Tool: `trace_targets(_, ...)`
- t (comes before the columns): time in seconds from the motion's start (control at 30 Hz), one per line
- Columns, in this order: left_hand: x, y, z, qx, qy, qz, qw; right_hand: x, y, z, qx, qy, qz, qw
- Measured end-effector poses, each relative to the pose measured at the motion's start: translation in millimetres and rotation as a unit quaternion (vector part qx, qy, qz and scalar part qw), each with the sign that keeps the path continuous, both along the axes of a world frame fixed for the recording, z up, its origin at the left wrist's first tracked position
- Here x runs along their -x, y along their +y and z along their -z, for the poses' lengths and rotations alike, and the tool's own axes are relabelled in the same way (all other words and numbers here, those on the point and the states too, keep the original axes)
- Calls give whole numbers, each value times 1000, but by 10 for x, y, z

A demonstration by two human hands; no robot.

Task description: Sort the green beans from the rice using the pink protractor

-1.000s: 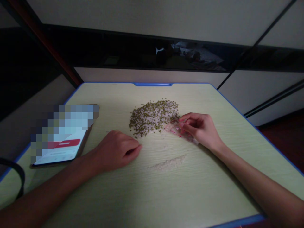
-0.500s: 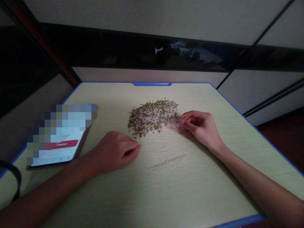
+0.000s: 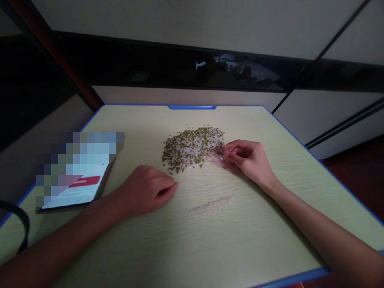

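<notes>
A mixed heap of small green beans and white grains [image 3: 192,148] lies spread on the table. My right hand [image 3: 247,158] pinches a small clear plastic bag [image 3: 218,158] with red marks, at the heap's right edge. The bag's far end touches or overlaps the heap; I cannot tell whether anything is inside it. My left hand [image 3: 148,188] rests on the table in front of the heap, fingers curled in and hidden from view, so what they hold, if anything, does not show. Between the hands and nearer to me runs a thin strip of pale grains [image 3: 211,206].
A tablet or large phone [image 3: 87,192] with a lit, partly blurred screen lies at the left, beside my left forearm. The pale table [image 3: 180,252] has a blue rim. Behind it stands a light cabinet front [image 3: 192,96] with a dark glossy band. A black strap [image 3: 22,220] curves at the left edge.
My right hand has shifted slightly left with the plastic bag, bringing it closer to the heap. My left hand has stayed in place.
</notes>
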State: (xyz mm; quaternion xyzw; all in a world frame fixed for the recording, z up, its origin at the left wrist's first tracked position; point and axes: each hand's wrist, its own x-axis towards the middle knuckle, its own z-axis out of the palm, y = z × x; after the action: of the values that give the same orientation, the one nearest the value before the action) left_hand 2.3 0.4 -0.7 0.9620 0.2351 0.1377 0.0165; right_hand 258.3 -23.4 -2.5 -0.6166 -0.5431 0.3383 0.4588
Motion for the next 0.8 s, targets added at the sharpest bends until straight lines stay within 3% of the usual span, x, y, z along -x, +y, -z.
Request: trace_targets(0.8,2,-7,-1,10,11,-9,1000,15,13,24,-8,9,-16,1000)
